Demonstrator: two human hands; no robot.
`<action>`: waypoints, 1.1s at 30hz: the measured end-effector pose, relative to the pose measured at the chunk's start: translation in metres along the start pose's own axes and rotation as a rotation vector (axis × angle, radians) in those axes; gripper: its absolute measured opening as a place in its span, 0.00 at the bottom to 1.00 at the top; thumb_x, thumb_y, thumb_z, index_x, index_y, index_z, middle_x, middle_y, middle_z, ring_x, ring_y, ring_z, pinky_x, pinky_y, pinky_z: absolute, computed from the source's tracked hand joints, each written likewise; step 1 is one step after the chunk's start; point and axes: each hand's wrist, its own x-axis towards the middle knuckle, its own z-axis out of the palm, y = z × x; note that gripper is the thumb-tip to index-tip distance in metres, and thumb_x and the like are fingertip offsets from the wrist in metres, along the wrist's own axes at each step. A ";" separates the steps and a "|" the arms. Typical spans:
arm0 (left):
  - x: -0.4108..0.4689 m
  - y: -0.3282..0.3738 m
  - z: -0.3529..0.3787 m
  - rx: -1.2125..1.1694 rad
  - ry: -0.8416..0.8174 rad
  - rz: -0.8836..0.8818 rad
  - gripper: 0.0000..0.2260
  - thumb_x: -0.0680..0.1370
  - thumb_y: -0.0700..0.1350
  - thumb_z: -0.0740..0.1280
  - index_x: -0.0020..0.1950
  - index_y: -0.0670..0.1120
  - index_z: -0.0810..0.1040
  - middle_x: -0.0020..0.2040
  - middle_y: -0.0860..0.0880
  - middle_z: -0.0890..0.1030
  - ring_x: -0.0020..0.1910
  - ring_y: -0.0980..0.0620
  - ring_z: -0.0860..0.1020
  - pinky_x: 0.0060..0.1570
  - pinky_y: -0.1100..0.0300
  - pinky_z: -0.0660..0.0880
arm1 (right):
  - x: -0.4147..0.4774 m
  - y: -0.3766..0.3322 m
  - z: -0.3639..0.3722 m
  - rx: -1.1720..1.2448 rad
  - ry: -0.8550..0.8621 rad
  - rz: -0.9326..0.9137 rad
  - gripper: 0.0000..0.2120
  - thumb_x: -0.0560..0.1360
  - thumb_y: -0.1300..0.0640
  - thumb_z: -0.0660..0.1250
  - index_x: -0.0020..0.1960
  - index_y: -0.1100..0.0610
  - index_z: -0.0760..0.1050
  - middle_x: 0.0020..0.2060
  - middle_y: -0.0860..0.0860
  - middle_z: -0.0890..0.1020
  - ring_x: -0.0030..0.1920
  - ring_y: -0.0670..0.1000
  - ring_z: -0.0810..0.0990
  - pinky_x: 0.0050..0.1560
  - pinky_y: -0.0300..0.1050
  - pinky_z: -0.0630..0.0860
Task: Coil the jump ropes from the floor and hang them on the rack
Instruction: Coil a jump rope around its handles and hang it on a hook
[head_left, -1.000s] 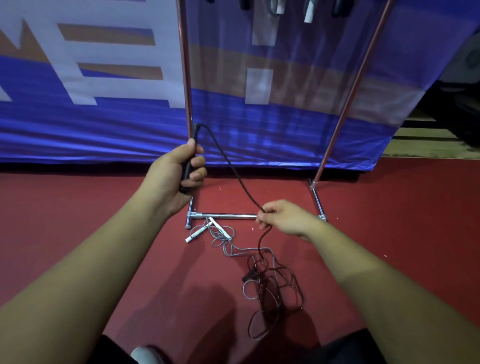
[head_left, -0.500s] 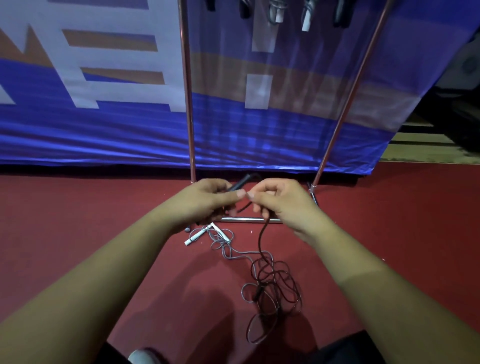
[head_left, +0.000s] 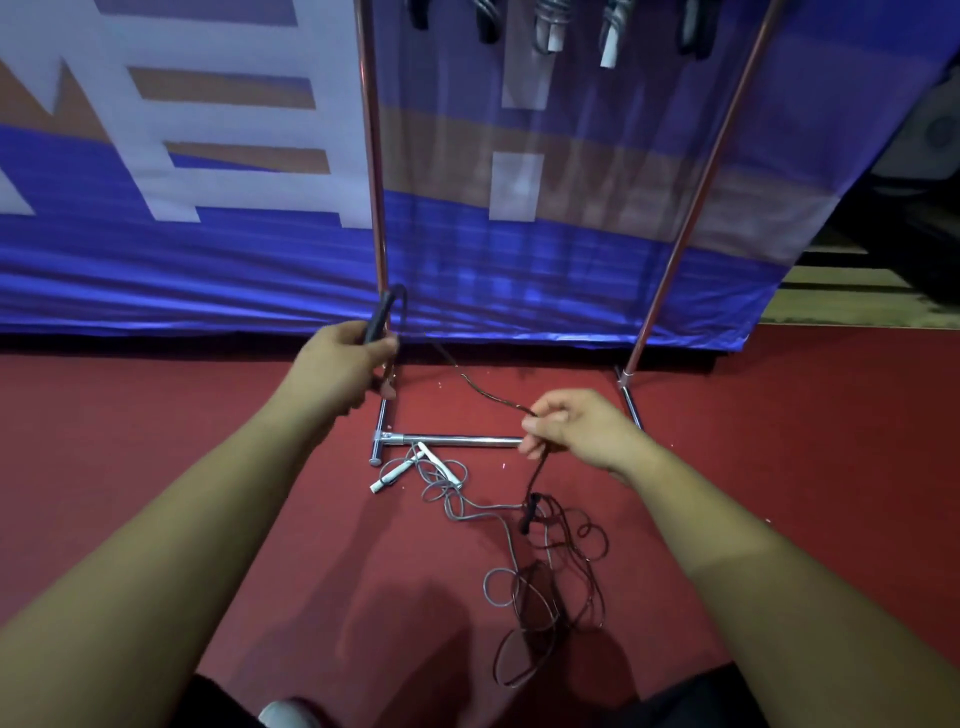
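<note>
A blue banner (head_left: 208, 270) fills the wall beyond both hands, and the red floor (head_left: 156, 441) spreads beneath them. The rack (head_left: 375, 197) stands just ahead. Its left upright rises right behind the left hand (head_left: 340, 366) and its chrome base bar runs across at the level of the right hand (head_left: 576, 428), so the person is close enough to reach up once a coil is ready. High above the hands, the hung ropes (head_left: 550, 26) already dangle from the top, which suggests part of the job is done. Below and slightly inward of the right hand, the loose length of the black jump rope (head_left: 566, 551) lies in a heap on the floor. It is snarled with the grey jump rope (head_left: 467, 506), whose white handles (head_left: 400, 467) rest beside the base bar, below and between the two hands. The left hand is raised and its fingers are wrapped round the black handle (head_left: 378, 317), held upright, probably as the anchor for gathering loops. The right hand sits lower and well apart from it, pinching the cord between thumb and curled fingers, so a stretch of rope runs taut and slanting from one hand to the other. This spacing looks like measuring out one loop's worth of cord. A second dark handle (head_left: 530, 512) shows just under the right hand, though I cannot tell whether it hangs or lies on the heap. The tangle with the grey cord may snag as more black rope is drawn up.
</note>
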 end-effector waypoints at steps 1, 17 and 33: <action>0.001 -0.003 0.001 0.161 0.056 0.012 0.05 0.82 0.43 0.64 0.46 0.45 0.77 0.34 0.42 0.81 0.16 0.59 0.67 0.21 0.63 0.61 | 0.000 -0.007 0.002 0.065 0.054 -0.024 0.03 0.77 0.66 0.68 0.46 0.61 0.75 0.34 0.56 0.85 0.29 0.51 0.79 0.35 0.39 0.76; -0.013 0.013 0.031 -0.430 -0.344 -0.031 0.11 0.81 0.41 0.65 0.39 0.43 0.72 0.28 0.50 0.65 0.19 0.57 0.60 0.17 0.68 0.53 | -0.013 -0.029 -0.001 -0.259 -0.064 -0.143 0.07 0.75 0.66 0.69 0.41 0.58 0.77 0.31 0.51 0.81 0.30 0.45 0.76 0.35 0.36 0.73; -0.030 0.013 0.039 -0.017 -0.396 0.044 0.08 0.82 0.44 0.65 0.56 0.40 0.78 0.29 0.48 0.80 0.19 0.58 0.75 0.19 0.68 0.58 | -0.014 -0.045 0.017 -0.030 0.032 -0.131 0.03 0.75 0.66 0.71 0.46 0.64 0.77 0.32 0.54 0.84 0.24 0.47 0.75 0.26 0.36 0.70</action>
